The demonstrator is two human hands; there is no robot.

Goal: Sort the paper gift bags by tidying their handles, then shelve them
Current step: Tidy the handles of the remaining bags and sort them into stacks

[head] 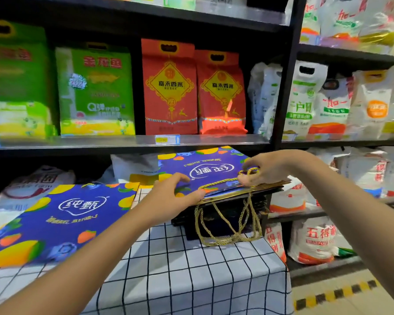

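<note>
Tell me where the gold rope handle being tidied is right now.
Head view, right of centre: the handle lies atop the stacked bags, pinched by the right hand.

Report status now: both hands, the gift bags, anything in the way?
Left hand presses top blue gift bag on stack. Right hand pinches gold rope handle. Other handles dangle over front edge. Nothing blocking.
</note>
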